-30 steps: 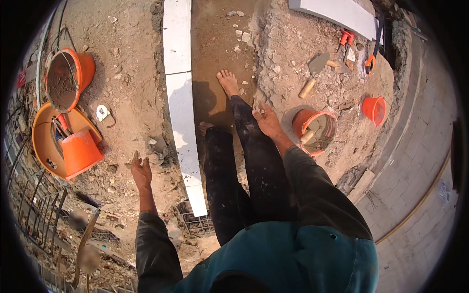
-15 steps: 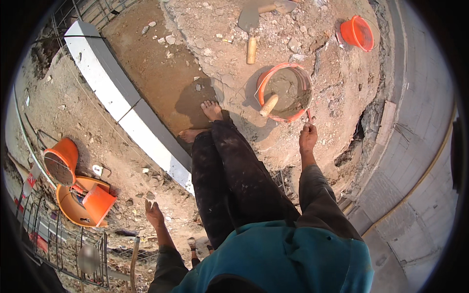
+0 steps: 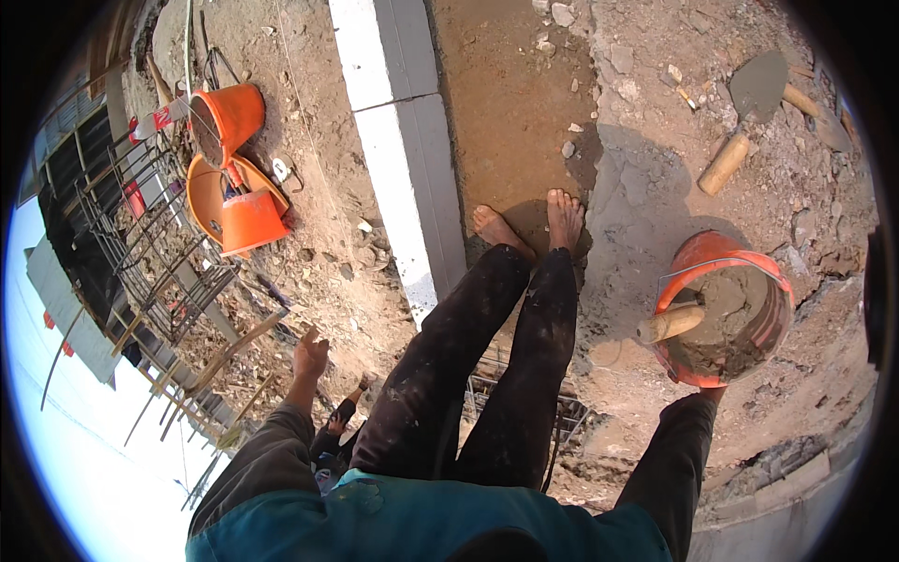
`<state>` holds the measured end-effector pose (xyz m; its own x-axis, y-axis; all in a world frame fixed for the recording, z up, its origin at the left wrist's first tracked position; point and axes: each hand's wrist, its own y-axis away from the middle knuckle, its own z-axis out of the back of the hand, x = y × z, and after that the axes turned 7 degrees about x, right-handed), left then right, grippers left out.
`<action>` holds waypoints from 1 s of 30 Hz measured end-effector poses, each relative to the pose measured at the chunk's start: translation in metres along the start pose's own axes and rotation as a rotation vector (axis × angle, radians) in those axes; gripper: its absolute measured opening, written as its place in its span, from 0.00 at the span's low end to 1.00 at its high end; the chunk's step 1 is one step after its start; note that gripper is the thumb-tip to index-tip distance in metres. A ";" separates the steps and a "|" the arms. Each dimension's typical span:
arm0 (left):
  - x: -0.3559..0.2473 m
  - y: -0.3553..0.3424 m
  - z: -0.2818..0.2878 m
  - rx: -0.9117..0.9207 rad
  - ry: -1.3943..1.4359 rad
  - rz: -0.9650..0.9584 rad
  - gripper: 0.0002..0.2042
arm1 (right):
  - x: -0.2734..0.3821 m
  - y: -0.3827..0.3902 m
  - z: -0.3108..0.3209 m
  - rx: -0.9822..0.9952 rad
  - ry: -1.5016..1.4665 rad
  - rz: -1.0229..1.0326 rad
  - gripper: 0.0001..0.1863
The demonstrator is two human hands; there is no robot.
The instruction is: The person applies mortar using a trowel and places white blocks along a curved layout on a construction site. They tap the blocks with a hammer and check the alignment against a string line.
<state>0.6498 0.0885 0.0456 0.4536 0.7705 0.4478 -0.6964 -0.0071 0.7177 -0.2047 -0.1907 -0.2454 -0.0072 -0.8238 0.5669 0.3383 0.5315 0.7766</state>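
My right hand (image 3: pixel 714 393) is at the near rim of an orange bucket (image 3: pixel 691 267), closed on it; its fingers are mostly hidden by the bucket. Grey wet mortar (image 3: pixel 735 304) lies inside, and a tool's wooden handle (image 3: pixel 672 324) sticks out over the left rim. The bucket leans, showing its outer wall on the far side. My left hand (image 3: pixel 309 356) hangs free over the rubble on the left, holding nothing, fingers loosely bent and apart. Beyond the bucket, a trowel (image 3: pixel 758 86) with a wooden handle lies on the ground, beside another wooden-handled tool (image 3: pixel 817 114).
A row of pale blocks (image 3: pixel 398 140) runs along the left of my bare feet. Further left are an orange bucket (image 3: pixel 239 112), an orange basin (image 3: pixel 201 192) with a smaller orange container (image 3: pixel 253 223), and a rebar cage (image 3: pixel 150 253). Another person (image 3: pixel 337 426) shows behind my left arm.
My view has turned, shifting the blocks and orange containers. My right hand, earlier at the bucket's near side, is now against its rim, and the bucket leans more. My left hand stays free.
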 end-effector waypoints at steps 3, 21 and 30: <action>-0.031 -0.002 -0.001 0.024 0.031 -0.024 0.29 | 0.011 0.007 0.030 -0.031 -0.021 -0.033 0.27; -0.043 -0.036 -0.060 -0.070 0.546 -0.358 0.26 | 0.110 0.446 -0.085 0.289 0.791 -0.566 0.17; -0.012 -0.030 -0.152 -0.023 1.064 -0.449 0.25 | 0.145 0.384 -0.294 0.561 0.651 -0.189 0.15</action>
<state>0.5807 0.1764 -0.0620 -0.0274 0.8478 -0.5296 -0.6061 0.4072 0.6833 0.2012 -0.1637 0.0539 0.5797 -0.7655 0.2792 -0.1282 0.2528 0.9590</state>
